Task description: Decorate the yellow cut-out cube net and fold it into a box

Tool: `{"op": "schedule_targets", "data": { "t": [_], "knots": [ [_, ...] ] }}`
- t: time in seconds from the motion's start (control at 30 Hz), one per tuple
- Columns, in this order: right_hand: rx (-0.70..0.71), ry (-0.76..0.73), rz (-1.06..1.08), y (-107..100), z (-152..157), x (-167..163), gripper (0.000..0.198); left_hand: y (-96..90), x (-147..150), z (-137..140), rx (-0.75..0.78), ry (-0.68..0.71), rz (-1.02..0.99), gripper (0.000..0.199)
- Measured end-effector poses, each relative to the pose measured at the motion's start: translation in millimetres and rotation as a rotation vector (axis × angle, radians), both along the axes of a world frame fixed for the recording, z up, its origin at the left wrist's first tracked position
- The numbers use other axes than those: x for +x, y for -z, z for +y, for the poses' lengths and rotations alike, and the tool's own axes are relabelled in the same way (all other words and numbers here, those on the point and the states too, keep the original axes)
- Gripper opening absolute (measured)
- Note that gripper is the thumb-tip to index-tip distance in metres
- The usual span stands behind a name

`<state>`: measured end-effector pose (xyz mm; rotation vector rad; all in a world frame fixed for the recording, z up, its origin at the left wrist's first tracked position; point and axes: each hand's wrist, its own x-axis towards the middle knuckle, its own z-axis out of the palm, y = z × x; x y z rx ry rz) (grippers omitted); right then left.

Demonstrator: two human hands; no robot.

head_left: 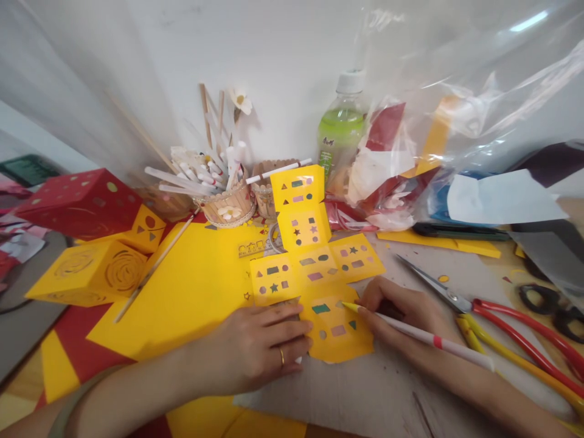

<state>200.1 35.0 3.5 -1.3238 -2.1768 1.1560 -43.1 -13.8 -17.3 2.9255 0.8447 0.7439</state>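
A yellow paper box net (314, 243) with cut-out shapes lies unfolded in a cross form, its far flaps tilted up. My left hand (262, 347), a ring on one finger, rests with fingers stretched out at the left edge of the nearest panel. A small white bit shows beneath those fingers; its kind is unclear. My right hand (404, 310) grips a white felt-tip pen (426, 334) with a yellow tip and a red band. The tip is at a pale cut-out shape near the top of that panel.
Scissors (460, 301) with red handles lie at right, beside a yellow-handled tool (511, 359). Behind stand a pen basket (228, 204) and a green drink bottle (342, 128). Yellow sheets (191, 292), a red box (77, 204) and a yellow box (91, 274) occupy the left.
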Motion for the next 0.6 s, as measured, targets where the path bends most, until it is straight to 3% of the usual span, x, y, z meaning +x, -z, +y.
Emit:
{"op": "schedule_targets", "data": {
  "t": [0.6],
  "knots": [
    [-0.034,0.0,0.012,4.1,0.9,2.8,0.021,-0.3,-0.1,0.4,-0.006,-0.001,0.006,0.017]
  ]
}}
